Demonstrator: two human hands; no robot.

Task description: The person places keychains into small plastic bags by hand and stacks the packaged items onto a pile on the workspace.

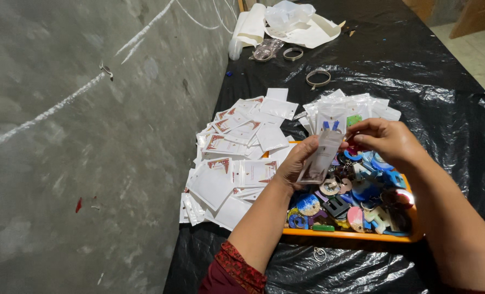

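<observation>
My left hand (296, 161) pinches a small clear plastic pouch (321, 157) by its left edge, held upright above an orange tray (351, 235). My right hand (387, 140) grips the pouch's top right corner with thumb and fingers and holds something small and red at the pouch mouth. The tray is full of several colourful keychain charms (362, 196) in blue, pink, yellow and green. Left of the tray lies a heap of flat white packets with red printed tops (237, 158).
A black plastic sheet (417, 65) covers the table. More clear pouches (351, 109) are stacked behind the tray. Metal rings (318, 78), a roll of white paper (248, 30) and a crumpled bag (289, 13) lie at the far end. A grey wall (79, 136) runs along the left.
</observation>
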